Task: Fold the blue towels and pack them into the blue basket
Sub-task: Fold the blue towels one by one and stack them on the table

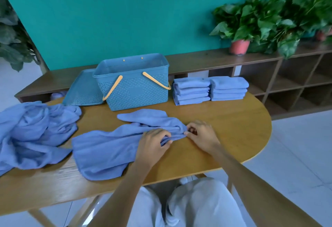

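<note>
One blue towel (107, 147) is spread, still rumpled, near the front edge of the tabletop (224, 129), approx. at its middle. Its right end is bunched where both hands meet. The left hand (152, 144) is laid on the bunched cloth w/ fingers curled into the folds; the right hand (201, 135) is seen pinching the same bunch from the other side, thumb and fingertips closed on the fabric. Probably the end is being gathered so an edge or corner can be found and the towel straightened for a first fold; that is a judgement only.

An unfolded heap (34, 133) is left at the left edge, within easy reach as the supply. Two folded stacks (210, 91) are set toward the back right, just beside the blue basket (136, 90), likely staged for packing in one go. The basket is stood open at the back, handles dropped outward, w/ its lid (82, 90) leaned against its left side. No towels can be seen inside, though the interior is only partly visible.
</note>
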